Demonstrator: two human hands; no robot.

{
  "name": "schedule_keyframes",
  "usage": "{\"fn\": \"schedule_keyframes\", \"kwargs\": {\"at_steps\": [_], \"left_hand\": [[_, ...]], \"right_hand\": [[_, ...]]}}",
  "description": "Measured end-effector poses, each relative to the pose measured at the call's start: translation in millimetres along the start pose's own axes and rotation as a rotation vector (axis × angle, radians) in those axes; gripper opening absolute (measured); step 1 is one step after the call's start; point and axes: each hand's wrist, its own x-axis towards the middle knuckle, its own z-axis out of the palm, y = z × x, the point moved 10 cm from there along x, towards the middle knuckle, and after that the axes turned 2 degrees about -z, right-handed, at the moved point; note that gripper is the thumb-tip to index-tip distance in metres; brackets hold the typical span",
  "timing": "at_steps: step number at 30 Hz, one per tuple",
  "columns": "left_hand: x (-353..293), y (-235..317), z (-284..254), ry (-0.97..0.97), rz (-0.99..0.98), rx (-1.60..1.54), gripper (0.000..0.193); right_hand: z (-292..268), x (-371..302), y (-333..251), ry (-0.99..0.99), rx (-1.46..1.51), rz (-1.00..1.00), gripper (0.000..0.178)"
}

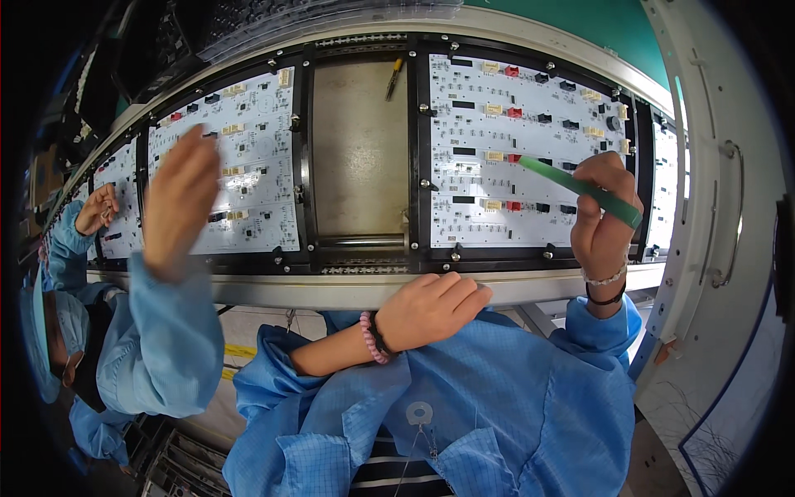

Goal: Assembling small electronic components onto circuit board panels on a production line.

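My right hand (609, 211) is closed around a long green tapered stick (571, 180), broad at the end by my palm. Its narrow tip is at a red connector on the white circuit board panel (530, 228) in the right-hand black frame; whether it touches cannot be told. Rows of cream, red and black connectors line this panel. At the front rail (339, 291), my left hand (435, 311) rests with its fingers curled under, a pink band round the wrist. What those fingers may hold is hidden.
A co-worker's blurred hand (182, 199) is over another white panel (265, 178) on the left. Farther left is another person's hand (99, 209). Between the framed panels, a yellow-and-black pen-like tool (394, 79) lies on a tan plate (360, 157). A pale cabinet panel (733, 273) stands right.
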Motion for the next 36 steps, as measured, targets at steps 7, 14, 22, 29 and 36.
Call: {"fn": "schedule_keyframes", "kwargs": {"at_steps": [7, 14, 22, 29, 36], "left_hand": [[1, 0, -1, 0.008, 0.009, -0.004, 0.022], [1, 0, -2, 0.005, 0.010, 0.007, 0.022], [0, 1, 0, -0.024, 0.004, 0.011, 0.023], [-4, 0, -5, 0.026, 0.021, 0.030, 0.025], [-7, -4, -11, 0.018, 0.012, 0.013, 0.025]], "right_hand": [[-3, 24, 17, 0.065, 0.020, 0.006, 0.024], [5, 42, 25, 0.042, -0.123, 0.006, 0.019], [8, 60, 45, 0.041, -0.250, 0.139, 0.019], [15, 66, 26, 0.037, -0.162, 0.087, 0.016], [25, 67, 16, -0.010, -0.151, 0.065, 0.015]]}}
